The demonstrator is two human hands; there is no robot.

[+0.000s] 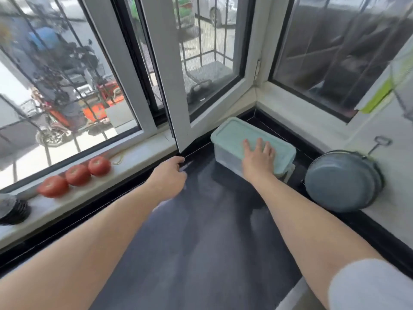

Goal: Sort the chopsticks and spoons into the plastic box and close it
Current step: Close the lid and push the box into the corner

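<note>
A clear plastic box (228, 156) with a pale green lid (237, 132) stands in the far corner of the dark counter (201, 231), under the open window. The lid lies on top of the box. My right hand (258, 157) rests flat on the lid, fingers spread. My left hand (171, 173) hovers low over the counter to the left of the box, fingers loosely curled, holding nothing. No chopsticks or spoons show; the box's contents cannot be made out.
Three tomatoes (77, 174) sit in a row on the white window sill (134, 159). A grey pan (342, 180) leans against the right wall. A dark stacked object (12, 211) is at the far left. An open window frame (176, 121) juts inward above the counter.
</note>
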